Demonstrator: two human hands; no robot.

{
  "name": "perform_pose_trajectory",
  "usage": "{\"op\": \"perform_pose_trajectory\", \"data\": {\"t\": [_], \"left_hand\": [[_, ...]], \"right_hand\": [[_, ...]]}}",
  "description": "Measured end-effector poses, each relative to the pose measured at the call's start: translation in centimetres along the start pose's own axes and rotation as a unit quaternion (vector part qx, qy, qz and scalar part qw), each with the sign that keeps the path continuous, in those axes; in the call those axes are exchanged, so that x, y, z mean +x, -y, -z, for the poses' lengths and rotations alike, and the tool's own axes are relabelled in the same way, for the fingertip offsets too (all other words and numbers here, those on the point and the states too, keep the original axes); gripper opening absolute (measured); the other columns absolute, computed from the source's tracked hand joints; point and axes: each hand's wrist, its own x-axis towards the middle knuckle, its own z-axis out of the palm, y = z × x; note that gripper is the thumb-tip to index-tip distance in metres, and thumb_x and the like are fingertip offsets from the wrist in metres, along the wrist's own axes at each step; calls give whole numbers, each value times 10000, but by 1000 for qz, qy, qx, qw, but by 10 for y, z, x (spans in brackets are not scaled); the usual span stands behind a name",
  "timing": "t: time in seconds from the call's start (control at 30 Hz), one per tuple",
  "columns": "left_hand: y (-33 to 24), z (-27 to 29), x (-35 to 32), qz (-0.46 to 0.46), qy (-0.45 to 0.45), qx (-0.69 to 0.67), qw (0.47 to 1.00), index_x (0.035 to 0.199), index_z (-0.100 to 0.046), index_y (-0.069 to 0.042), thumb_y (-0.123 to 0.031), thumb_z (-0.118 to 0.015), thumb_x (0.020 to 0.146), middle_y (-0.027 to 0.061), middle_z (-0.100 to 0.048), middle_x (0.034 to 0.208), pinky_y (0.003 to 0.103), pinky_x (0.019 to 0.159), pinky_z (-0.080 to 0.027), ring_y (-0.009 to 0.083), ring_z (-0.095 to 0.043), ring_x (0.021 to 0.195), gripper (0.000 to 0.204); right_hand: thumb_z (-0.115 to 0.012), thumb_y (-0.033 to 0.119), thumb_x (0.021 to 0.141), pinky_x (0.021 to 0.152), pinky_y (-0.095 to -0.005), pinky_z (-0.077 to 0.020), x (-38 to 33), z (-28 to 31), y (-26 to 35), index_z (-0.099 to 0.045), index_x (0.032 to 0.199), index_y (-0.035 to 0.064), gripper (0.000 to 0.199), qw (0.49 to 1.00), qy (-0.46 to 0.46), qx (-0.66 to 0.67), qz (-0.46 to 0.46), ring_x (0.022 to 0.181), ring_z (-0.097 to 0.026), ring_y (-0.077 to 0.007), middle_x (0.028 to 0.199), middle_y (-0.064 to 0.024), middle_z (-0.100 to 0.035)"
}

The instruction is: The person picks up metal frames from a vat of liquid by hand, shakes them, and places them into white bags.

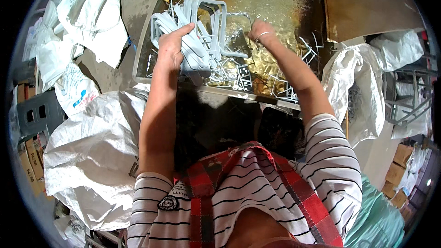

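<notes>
I see my left hand [171,48] on a bundle of pale grey hangers [195,36], smooth matt plastic. Beneath them the work surface [266,0] is a glossy, crinkled golden sheet, like foil. On the left, white sacks [92,151] look coarse woven plastic. Far right, a brown board [367,0] appears matt cardboard.

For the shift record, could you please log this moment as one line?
left hand: holds pale plastic hangers | right hand: closed at hanger edge, grip unclear | surface: gold foil table with plastic scraps
</notes>
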Motion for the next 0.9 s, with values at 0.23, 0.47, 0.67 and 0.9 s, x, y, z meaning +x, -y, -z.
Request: {"op": "perform_pose_trajectory", "data": {"t": [0.23,0.47,0.67,0.9], "left_hand": [[-11,3,1,-76,-148,57,984,938,-563,149,-129,-796,596,203,-564,982,361,730,-445,250,-542,830,498],[-3,-9,11,-243,-154,-6,958,789,-592,101,-22,-749,624,97,-595,792,284,648,-435,162,-539,660,260],[12,-10,19,-55,-35,-51,997,975,-535,122,-161,-742,654,128,-560,851,338,537,-401,198,-517,641,476],[18,-17,14,7,161,-116,980,1112,-525,48,-226,-725,712,129,-568,1081,368,887,-368,228,-521,993,525]], "right_hand": [[-658,299,667,764,-364,-478,41,-82,-10,-667,912,74,333,980,153,99,-76,921,-611,-260,996,-137,-630],[-653,206,623,660,-365,-496,30,5,-30,-650,827,-9,296,960,28,257,-108,750,-636,-289,806,-211,-630],[-647,167,695,667,-414,-470,-42,35,54,-579,909,-43,307,889,-277,359,61,748,-576,-388,751,-232,-582],[-487,111,839,705,-434,-405,-103,38,92,-465,1033,-26,239,856,-275,348,266,811,-481,-396,833,-237,-491]]}}
